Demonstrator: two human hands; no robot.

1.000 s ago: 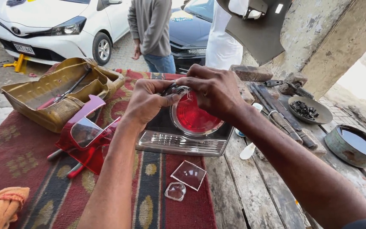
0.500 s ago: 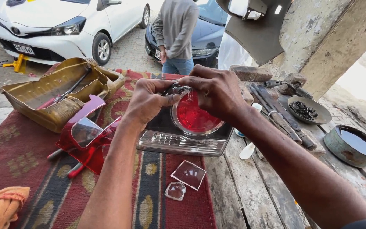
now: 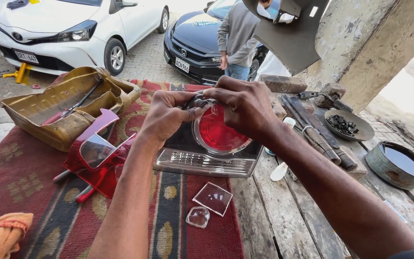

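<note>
Head view. Tail light assembly (image 3: 207,153) sat on red patterned rug (image 3: 20,187) over wooden worktop (image 3: 283,220), tilted up toward camera. Left hand (image 3: 166,115) clenched on upper left edge of round red lens (image 3: 219,132), thumb and fingertips pinching at rim. Right hand (image 3: 245,103) curled over top of same lens, grasping upper right rim; fingertips of both nearly touching at top. Versus half a second and a second before: both grips and lamp position practically unchanged, no visible lift or shift of lens, so work at rim judged ongoing, nothing freed. Only background changed: person in grey top (image 3: 238,41) moved rightward between white car (image 3: 73,29) and dark car (image 3: 192,38). Loose red lamp cover (image 3: 97,158) lay just left of assembly, over red-handled tools. Small clear square piece (image 3: 212,197) and small clear domed piece (image 3: 198,217) lay on rug in front. Brass-coloured tray (image 3: 63,108) at far left, metal dish of dark bits (image 3: 348,125) and pot of dark liquid (image 3: 401,165) at right.
</note>
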